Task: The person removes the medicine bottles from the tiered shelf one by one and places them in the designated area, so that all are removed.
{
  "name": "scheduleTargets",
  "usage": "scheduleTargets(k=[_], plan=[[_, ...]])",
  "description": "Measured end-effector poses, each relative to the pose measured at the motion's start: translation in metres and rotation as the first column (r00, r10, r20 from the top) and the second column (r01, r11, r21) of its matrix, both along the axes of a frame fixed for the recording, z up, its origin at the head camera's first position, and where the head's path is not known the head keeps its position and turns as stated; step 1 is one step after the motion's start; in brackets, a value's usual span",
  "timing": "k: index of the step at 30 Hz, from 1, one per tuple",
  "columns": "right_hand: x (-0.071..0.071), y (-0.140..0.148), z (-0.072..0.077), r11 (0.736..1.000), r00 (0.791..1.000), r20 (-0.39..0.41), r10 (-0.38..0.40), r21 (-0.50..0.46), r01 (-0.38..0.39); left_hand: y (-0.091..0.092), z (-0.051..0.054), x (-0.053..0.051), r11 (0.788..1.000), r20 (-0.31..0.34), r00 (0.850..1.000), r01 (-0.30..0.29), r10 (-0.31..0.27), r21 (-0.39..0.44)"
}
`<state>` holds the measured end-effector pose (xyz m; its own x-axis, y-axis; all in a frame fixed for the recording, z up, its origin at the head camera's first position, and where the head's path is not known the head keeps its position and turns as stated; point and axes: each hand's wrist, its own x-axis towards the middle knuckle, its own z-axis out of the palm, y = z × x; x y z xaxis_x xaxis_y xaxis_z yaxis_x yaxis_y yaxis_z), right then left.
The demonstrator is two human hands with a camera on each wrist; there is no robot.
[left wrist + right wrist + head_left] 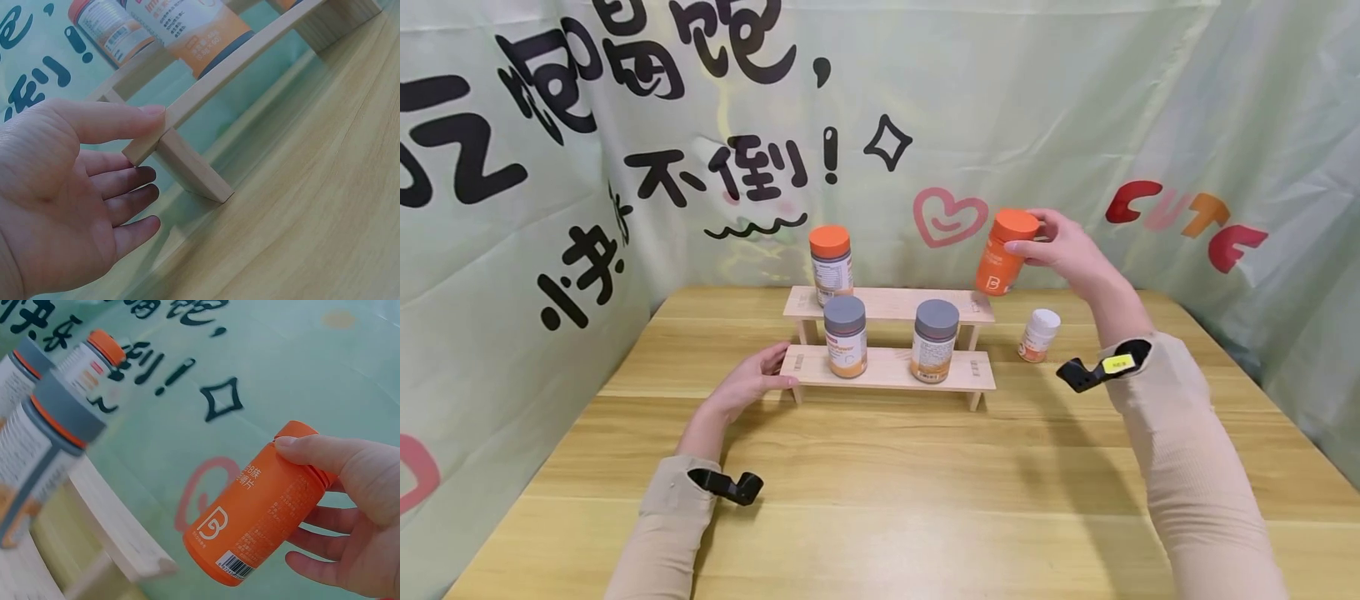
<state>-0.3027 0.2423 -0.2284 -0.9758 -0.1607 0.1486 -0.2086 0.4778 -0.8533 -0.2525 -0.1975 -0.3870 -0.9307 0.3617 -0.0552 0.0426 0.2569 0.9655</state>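
Observation:
In the head view my right hand point(1063, 246) holds an orange supplement bottle point(1000, 254) in the air, slightly tilted, by the right end of the rear shelf. The right wrist view shows my thumb near the cap of this bottle point(256, 506) and the other fingers behind it. My left hand point(751, 385) pinches the left end of the front wooden shelf point(887, 371), thumb against the board point(187, 100). Two grey-capped bottles point(847, 337) point(935, 342) stand upright on that shelf. An orange-capped bottle point(831, 262) stands at the left on the rear shelf point(895, 304).
A small white-capped bottle point(1039, 335) stands on the wooden table point(880, 500), right of the shelves. Behind the table hangs a pale green curtain point(1037, 108) with printed lettering. A black wrist camera point(1105, 367) is strapped on the right sleeve, another camera point(726, 485) on the left.

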Motion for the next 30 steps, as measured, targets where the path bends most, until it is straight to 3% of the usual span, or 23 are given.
scheduleTargets(k=[12,18,30], plan=[[0.018,0.071,-0.015,0.986,0.987,-0.025,-0.159,0.051,0.16,0.001,0.002,0.0,1.0,-0.009,1.0,0.004,-0.004,-0.004],[0.023,0.097,-0.033,0.968,0.971,0.013,-0.237,0.085,0.235,0.0,0.0,0.001,1.0,-0.003,1.0,0.005,-0.005,-0.012],[0.031,0.119,-0.072,0.957,0.957,0.056,-0.283,0.075,0.279,0.0,0.001,0.001,1.0,0.006,1.0,0.001,-0.001,-0.012]])
